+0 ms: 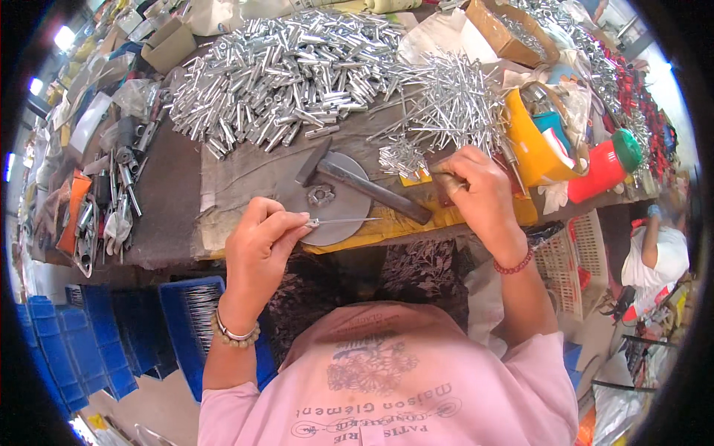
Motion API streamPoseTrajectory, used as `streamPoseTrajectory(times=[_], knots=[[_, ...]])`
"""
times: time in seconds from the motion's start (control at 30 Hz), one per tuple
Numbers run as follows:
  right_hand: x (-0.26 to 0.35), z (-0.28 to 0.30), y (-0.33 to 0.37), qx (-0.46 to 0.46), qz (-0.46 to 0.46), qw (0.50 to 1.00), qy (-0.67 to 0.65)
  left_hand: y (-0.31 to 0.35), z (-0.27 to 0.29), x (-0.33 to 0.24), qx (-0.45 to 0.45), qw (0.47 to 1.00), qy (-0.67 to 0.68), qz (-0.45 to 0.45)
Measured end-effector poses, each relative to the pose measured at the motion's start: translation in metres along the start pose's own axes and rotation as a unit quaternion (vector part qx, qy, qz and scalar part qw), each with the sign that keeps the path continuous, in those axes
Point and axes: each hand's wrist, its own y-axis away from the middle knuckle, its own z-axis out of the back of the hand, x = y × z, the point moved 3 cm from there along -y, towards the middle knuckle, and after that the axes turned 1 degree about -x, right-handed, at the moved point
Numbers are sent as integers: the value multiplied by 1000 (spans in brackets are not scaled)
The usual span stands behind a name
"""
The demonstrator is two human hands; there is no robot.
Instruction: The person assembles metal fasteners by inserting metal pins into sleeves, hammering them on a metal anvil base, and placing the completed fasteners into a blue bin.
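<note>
In a pinch of thumb and fingers, my left hand (259, 241) holds a thin metal rod (346, 220) with a small thicker piece at the fingertips. The rod points right, over a grey round plate (336, 232). A hammer (364, 187) with a dark handle lies across that plate, and a small ring-shaped metal part (320, 195) sits near the plate's middle. My right hand (480, 189) is closed, fingertips pressed together beside a heap of small metal pins (402, 157); whatever is between its fingers is too hidden to name.
Behind the plate lie a large pile of short metal tubes (282, 74) and many long thin rods (457, 104). To the right stand a cut yellow container (532, 141) and a red container with green top (606, 167). Tools (111, 193) crowd the left; blue bins (186, 327) stand below.
</note>
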Motion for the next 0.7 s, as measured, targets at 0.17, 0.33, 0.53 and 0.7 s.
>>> streamPoseTrajectory(times=[0.17, 0.33, 0.53, 0.7], knots=[[3, 2, -8, 29, 71, 997, 16, -1, 1, 0, -1, 1000, 5, -4], [10, 6, -18, 89, 112, 988, 53, 1, 1, 0, 3, 1000, 9, 5], [10, 2, -27, 108, 166, 978, 71, 0, 1, 0, 4, 1000, 1, -1], [5, -4, -27, 100, 116, 988, 24, -1, 2, -1, -4, 1000, -9, -17]])
